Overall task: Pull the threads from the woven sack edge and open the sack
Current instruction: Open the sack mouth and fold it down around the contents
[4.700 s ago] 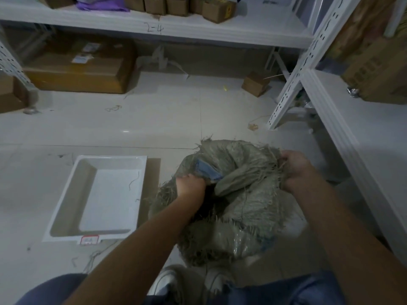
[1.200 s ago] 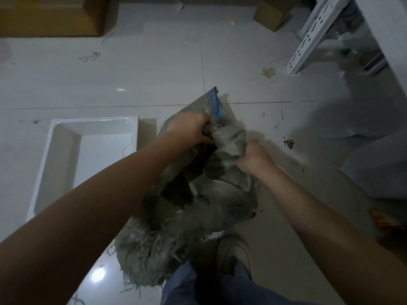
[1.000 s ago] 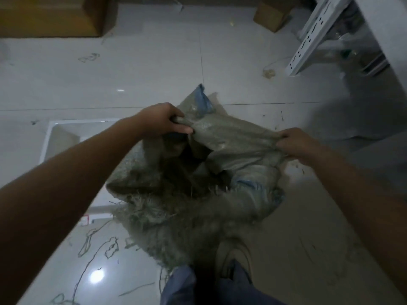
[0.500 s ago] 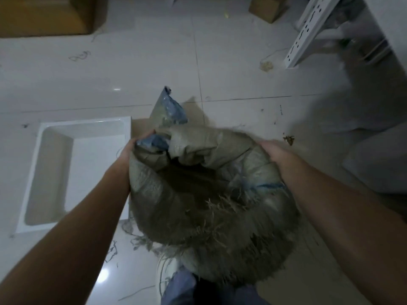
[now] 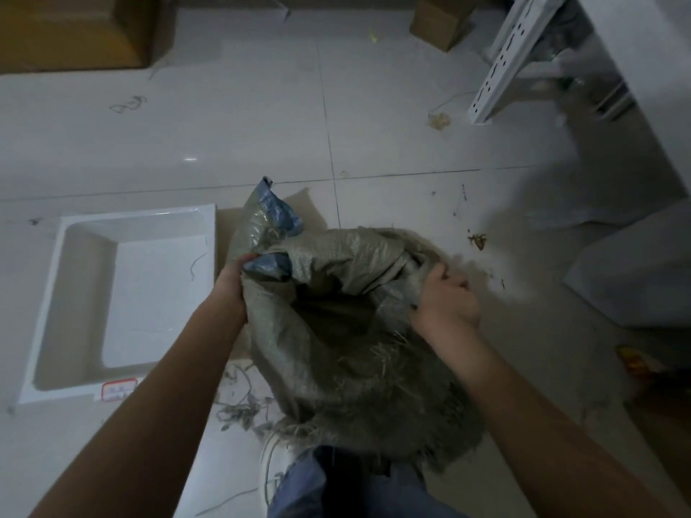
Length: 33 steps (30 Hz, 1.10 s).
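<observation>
A grey-green woven sack with blue patches hangs in front of me, its mouth gaping and dark inside. Frayed threads stick out along its near edge and bottom. My left hand grips the left rim beside a blue patch. My right hand clutches bunched fabric at the right rim. A blue-tipped corner of the sack stands up behind my left hand.
A white plastic tray lies on the tiled floor to the left. Loose pulled threads lie on the floor beside my shoe. A white shelf upright, a small cardboard box and a large box stand farther off.
The sack went from bunched between my hands to spread wide with its mouth open. In the last half second my right hand shifted inward and gathered fabric at the right rim.
</observation>
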### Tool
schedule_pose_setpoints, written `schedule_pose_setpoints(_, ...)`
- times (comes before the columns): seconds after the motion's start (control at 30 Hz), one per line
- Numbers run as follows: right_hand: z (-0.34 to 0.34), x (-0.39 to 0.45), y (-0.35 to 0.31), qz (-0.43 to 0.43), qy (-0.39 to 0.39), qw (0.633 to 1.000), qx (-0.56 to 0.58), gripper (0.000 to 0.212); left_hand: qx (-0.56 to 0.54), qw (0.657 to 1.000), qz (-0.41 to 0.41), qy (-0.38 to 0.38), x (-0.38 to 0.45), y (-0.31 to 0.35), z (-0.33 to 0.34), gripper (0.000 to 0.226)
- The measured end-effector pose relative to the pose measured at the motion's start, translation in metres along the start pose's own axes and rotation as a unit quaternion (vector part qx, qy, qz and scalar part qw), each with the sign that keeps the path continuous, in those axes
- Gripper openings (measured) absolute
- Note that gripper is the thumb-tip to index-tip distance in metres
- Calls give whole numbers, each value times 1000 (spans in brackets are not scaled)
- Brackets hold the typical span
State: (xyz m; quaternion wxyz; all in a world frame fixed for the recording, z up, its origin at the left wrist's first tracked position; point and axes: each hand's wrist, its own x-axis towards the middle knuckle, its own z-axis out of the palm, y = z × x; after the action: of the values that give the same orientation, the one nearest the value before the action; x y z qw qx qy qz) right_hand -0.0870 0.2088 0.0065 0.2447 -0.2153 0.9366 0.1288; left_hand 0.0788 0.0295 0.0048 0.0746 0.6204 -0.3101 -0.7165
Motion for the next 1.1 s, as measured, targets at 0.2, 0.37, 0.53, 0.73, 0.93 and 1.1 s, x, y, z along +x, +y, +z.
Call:
schedule_pose_setpoints(0.2, 0, 9, 36, 7, 30, 989, 146, 57, 600, 721, 259, 231, -15, 24, -1, 54)
schedule_pose_setpoints(0.37, -8, 12, 19, -92, 27, 941, 325, 47, 776, 398, 490, 22, -37, -18, 78, 97)
schedule_pose_setpoints(0.53, -44, 20, 20, -178, -96, 851, 484, 46, 801, 386, 450, 84, 14, -33, 93, 82)
schedule_pose_setpoints(0.73, -52, 74, 62, -122, -196, 723, 651, 58, 792, 403, 445, 112, 36, 0, 47, 84)
schedule_pose_setpoints(0.93, -46, 66, 79, -90, -104, 877, 460, 48, 797, 441, 391, 133, 40, -3, 33, 99)
schedule_pose_setpoints(1.1, -13, 14, 51, 9, 27, 981, 192, 86, 810, 433, 364, 158, 33, -13, 42, 95)
